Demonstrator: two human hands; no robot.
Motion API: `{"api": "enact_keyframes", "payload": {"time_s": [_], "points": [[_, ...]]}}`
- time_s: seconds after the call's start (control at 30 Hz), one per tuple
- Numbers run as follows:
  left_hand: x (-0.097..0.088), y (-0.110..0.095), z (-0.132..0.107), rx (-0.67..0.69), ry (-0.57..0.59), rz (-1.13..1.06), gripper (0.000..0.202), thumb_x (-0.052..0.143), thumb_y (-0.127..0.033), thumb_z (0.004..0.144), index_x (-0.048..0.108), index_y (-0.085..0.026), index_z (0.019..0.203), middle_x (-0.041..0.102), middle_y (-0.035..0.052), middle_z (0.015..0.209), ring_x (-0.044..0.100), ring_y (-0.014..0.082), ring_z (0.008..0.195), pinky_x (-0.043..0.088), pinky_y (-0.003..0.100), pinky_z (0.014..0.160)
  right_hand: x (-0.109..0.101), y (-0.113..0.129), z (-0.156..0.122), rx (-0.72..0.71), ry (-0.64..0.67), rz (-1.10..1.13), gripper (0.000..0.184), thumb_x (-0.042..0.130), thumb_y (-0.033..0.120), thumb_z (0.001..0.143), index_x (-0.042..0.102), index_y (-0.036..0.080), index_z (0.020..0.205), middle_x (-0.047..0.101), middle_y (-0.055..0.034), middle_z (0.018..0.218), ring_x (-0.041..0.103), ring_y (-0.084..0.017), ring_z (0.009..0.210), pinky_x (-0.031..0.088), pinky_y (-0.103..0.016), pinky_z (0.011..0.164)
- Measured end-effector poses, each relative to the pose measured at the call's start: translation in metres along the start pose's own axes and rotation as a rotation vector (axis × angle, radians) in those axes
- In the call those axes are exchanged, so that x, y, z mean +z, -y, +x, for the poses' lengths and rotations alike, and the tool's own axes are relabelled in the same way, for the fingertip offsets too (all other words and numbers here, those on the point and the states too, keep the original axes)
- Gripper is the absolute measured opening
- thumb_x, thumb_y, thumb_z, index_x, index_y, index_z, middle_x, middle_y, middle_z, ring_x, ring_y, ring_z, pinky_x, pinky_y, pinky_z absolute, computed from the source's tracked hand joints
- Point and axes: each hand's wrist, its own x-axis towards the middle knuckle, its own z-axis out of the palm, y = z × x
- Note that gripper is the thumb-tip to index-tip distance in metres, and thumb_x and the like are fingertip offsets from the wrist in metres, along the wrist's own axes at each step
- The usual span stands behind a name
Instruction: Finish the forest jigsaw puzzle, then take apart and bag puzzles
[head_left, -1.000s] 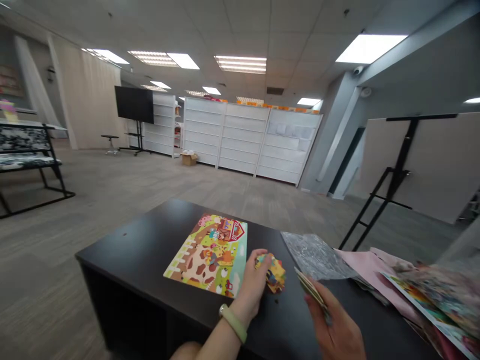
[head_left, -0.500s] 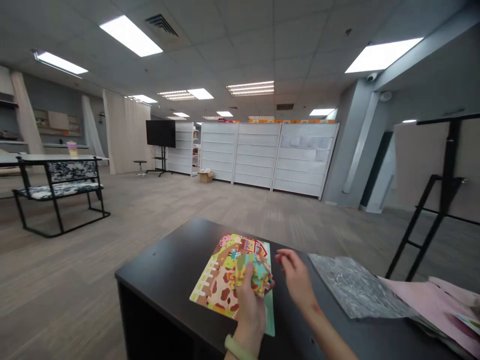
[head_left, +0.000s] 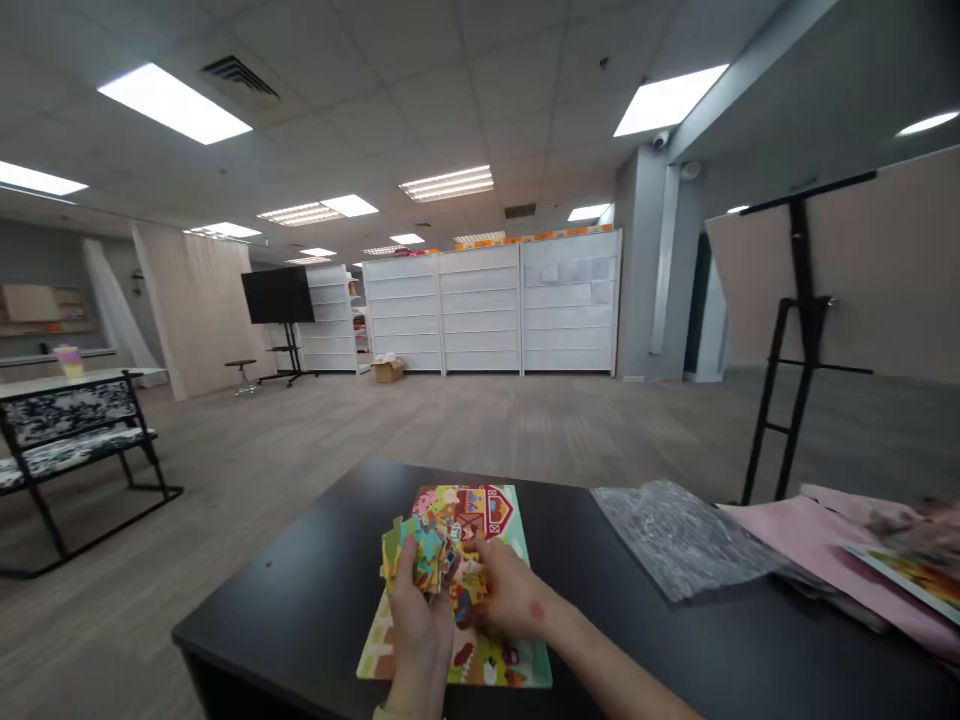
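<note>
A small bunch of colourful jigsaw pieces [head_left: 435, 562] is being held just above a farm-scene puzzle board [head_left: 517, 665], low in the middle of the frame. The left hand [head_left: 412, 620] is closing narrowly around the bunch from below and to the left, with its fingers pointing upward, and a pale wristband is just showing at the bottom edge. The right hand [head_left: 514, 595] is curling in from the right and pressing the pieces between its fingers and thumb, so the two hands are nearly meeting around them. The board, with its red barn showing at the top, is lying flat on a black table [head_left: 300, 560], partly hidden beneath both hands.

To the right, a crinkled clear plastic bag [head_left: 675, 540] is lying on the tabletop just beside the board. Further right, a pink sheet [head_left: 795, 535] is spreading toward the frame edge, with a brightly printed board [head_left: 911, 570] resting on it. Beyond the table, a black easel [head_left: 799, 300] is standing at the right, white shelving units [head_left: 480, 310] are lining the far wall, and a cardboard box [head_left: 388, 371] is sitting on the floor before them. A wall screen on a stand [head_left: 277, 295] is standing at the upper left, above a patterned bench [head_left: 67, 430].
</note>
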Motion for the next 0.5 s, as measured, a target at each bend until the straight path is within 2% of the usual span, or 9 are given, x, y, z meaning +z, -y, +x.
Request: {"api": "enact_keyframes", "payload": {"time_s": [0.07, 0.13, 0.17, 0.23, 0.37, 0.5], "points": [[0.005, 0.005, -0.005, -0.046, -0.001, 0.039, 0.01, 0.066, -0.029, 0.087, 0.07, -0.02, 0.092, 0.076, 0.0027, 0.08, 0.075, 0.019, 0.076, 0.061, 0.029, 0.068, -0.01, -0.01, -0.002, 0.007, 0.041, -0.021, 0.077, 0.088, 0.035, 0.052, 0.067, 0.021, 0.125, 0.065, -0.0118, 0.122, 0.056, -0.035, 0.119, 0.047, -0.039, 0.095], [0.009, 0.008, -0.009, -0.079, 0.0, 0.078, 0.013, 0.066, -0.029, 0.088, 0.07, -0.02, 0.095, 0.076, 0.0035, 0.084, 0.075, 0.0206, 0.081, 0.062, 0.03, 0.071, -0.015, -0.016, -0.006, 0.018, 0.049, -0.018, 0.054, 0.087, 0.036, 0.052, 0.075, 0.02, 0.103, 0.07, -0.0106, 0.108, 0.062, -0.035, 0.108, 0.05, -0.037, 0.085], [0.011, 0.01, -0.01, -0.094, 0.0, 0.096, 0.014, 0.066, -0.03, 0.088, 0.071, -0.02, 0.097, 0.077, 0.004, 0.086, 0.075, 0.0209, 0.083, 0.062, 0.031, 0.072, -0.016, -0.018, -0.008, 0.017, 0.047, -0.011, 0.044, 0.086, 0.034, 0.053, 0.076, 0.021, 0.094, 0.072, -0.0093, 0.101, 0.065, -0.034, 0.102, 0.05, -0.035, 0.081], [0.014, 0.012, -0.011, -0.12, -0.012, 0.129, 0.014, 0.066, -0.029, 0.089, 0.071, -0.019, 0.098, 0.077, 0.0049, 0.09, 0.075, 0.0207, 0.085, 0.062, 0.03, 0.073, -0.014, -0.019, -0.01, 0.012, 0.021, 0.004, 0.035, 0.083, 0.028, 0.057, 0.076, 0.022, 0.091, 0.073, -0.0073, 0.096, 0.067, -0.031, 0.098, 0.049, -0.033, 0.079], [0.018, 0.014, -0.008, -0.115, -0.062, 0.159, 0.013, 0.066, -0.025, 0.089, 0.071, -0.019, 0.099, 0.077, 0.0038, 0.091, 0.075, 0.0189, 0.084, 0.061, 0.027, 0.072, -0.01, -0.019, -0.007, 0.025, -0.038, 0.022, 0.054, 0.085, 0.022, 0.051, 0.072, 0.023, 0.104, 0.071, -0.009, 0.108, 0.062, -0.034, 0.11, 0.048, -0.036, 0.088], [0.017, 0.015, -0.006, -0.095, -0.106, 0.18, 0.014, 0.07, -0.023, 0.086, 0.071, -0.018, 0.099, 0.077, 0.004, 0.087, 0.075, 0.0197, 0.081, 0.062, 0.028, 0.07, -0.009, -0.027, -0.002, 0.048, -0.064, 0.071, 0.069, 0.089, 0.025, 0.042, 0.07, 0.024, 0.108, 0.069, -0.0063, 0.106, 0.059, -0.034, 0.109, 0.048, -0.04, 0.09]]}}
